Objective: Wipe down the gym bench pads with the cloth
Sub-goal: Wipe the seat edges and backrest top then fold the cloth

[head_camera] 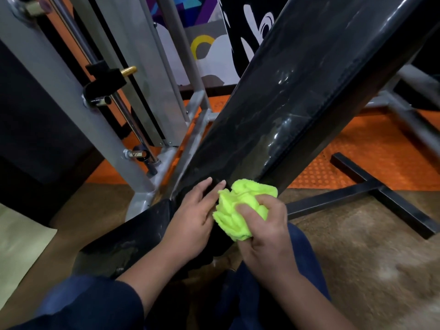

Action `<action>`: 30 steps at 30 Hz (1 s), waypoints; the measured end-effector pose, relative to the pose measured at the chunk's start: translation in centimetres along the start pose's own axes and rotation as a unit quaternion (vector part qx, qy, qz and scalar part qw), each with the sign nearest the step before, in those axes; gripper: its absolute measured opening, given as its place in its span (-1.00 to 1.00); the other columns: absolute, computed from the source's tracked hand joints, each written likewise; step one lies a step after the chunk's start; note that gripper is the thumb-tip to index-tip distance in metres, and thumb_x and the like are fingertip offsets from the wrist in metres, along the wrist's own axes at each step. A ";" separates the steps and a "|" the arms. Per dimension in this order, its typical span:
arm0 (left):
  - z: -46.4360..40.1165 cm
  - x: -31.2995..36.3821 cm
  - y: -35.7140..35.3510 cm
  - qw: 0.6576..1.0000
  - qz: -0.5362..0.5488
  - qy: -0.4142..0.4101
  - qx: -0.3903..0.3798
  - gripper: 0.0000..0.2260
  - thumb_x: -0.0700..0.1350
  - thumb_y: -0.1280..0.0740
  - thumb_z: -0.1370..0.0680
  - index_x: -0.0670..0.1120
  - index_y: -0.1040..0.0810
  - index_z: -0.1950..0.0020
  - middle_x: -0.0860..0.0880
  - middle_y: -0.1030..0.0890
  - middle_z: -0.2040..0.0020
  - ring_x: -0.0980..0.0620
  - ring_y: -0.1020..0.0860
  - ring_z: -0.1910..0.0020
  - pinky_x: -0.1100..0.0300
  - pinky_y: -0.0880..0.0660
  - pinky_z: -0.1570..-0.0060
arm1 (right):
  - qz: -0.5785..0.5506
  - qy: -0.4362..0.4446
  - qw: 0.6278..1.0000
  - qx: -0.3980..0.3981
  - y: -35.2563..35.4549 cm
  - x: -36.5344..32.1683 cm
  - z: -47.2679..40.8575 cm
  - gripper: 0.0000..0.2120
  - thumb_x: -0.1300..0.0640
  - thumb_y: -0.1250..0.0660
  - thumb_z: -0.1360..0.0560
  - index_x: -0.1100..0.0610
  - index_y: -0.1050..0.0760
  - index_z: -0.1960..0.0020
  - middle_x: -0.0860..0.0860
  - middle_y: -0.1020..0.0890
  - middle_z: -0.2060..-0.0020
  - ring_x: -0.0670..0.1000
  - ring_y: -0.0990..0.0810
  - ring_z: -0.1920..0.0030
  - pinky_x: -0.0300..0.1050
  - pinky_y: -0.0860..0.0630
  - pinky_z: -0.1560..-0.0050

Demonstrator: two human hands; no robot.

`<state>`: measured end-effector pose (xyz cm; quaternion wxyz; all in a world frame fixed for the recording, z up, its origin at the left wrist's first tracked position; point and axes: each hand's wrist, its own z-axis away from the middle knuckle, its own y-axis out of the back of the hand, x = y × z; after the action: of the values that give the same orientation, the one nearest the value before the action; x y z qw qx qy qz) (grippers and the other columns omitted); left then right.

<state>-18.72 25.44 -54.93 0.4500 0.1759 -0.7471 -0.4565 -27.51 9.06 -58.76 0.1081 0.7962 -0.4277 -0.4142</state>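
Grey cable machine frame [71, 96], orange studded floor mat [371, 151], black T-shaped floor bar [371, 186], painted wall mural [214, 44].

This is a gym. A long black padded bench back [297, 96] slants from the upper right down to the centre of the frame, its vinyl shiny and scuffed, with a second black pad [133, 234] below it at lower left. On the left stands a grey steel machine frame [71, 110] with chrome guide rods [123, 108] and a brass-tipped selector pin [128, 70]. Orange studded rubber flooring [371, 148] covers the right middle, crossed by a black steel bench foot [371, 186]. A bright painted mural [209, 44] fills the wall at top centre.
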 end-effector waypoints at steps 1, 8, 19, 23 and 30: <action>-0.2 0.1 0.0 1.000 -0.004 0.002 -0.005 -0.50 -0.05 -0.21 -0.68 0.32 -0.18 -0.55 0.21 -0.13 -0.58 0.17 -0.11 -0.56 -0.01 -0.24 -0.51 | 0.007 0.011 1.000 -0.008 0.0 0.0 0.0 -0.34 0.32 -0.57 -0.22 -0.03 -0.42 -0.22 0.07 -0.31 -0.22 0.18 -0.41 -0.14 0.04 -0.56 0.09; -2.1 0.7 0.4 0.997 -0.056 -0.048 -0.023 -0.46 0.01 -0.18 -0.68 0.31 -0.05 -0.59 0.29 0.05 -0.61 0.20 0.01 -0.59 0.18 -0.11 -0.50 | -0.027 0.003 0.999 0.023 0.6 0.9 -0.3 -0.52 0.12 -0.47 -0.36 -0.04 -0.43 -0.24 0.07 -0.32 -0.24 0.18 -0.42 -0.18 0.01 -0.50 0.00; -5.1 2.7 0.6 0.990 -0.091 -0.106 -0.002 -0.52 0.11 -0.06 -0.69 0.26 -0.02 -0.61 0.23 0.05 -0.63 0.18 0.04 -0.60 0.23 -0.05 -0.48 | -0.058 -0.021 0.996 0.072 2.7 2.4 -1.7 -0.60 -0.04 -0.36 -0.42 -0.06 -0.45 -0.25 0.06 -0.31 -0.26 0.15 -0.38 -0.26 0.11 -0.51 -0.15; -5.6 3.1 0.5 0.992 -0.066 -0.105 0.011 -0.52 0.16 -0.03 -0.68 0.24 -0.07 -0.61 0.23 0.03 -0.63 0.21 0.05 -0.60 0.29 -0.01 -0.47 | -0.075 -0.014 0.993 0.094 2.9 1.7 -2.5 -0.60 0.02 -0.35 -0.43 -0.01 -0.44 -0.25 0.07 -0.31 -0.25 0.20 -0.41 -0.24 0.03 -0.47 -0.17; -6.5 4.1 0.5 0.990 -0.055 -0.126 0.019 -0.52 0.05 -0.12 -0.70 0.20 -0.09 -0.62 0.18 0.00 -0.64 0.17 0.04 -0.61 0.12 -0.08 -0.55 | -0.093 -0.031 0.985 0.141 3.9 2.2 -3.9 -0.58 0.10 -0.37 -0.38 0.06 -0.48 -0.24 0.06 -0.29 -0.26 -0.06 -0.32 -0.31 -0.28 -0.31 -0.31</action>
<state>-15.38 19.53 -51.31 0.3230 0.1661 -0.7958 -0.4845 -26.22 4.21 -55.46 -0.0574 0.8265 -0.4087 -0.3828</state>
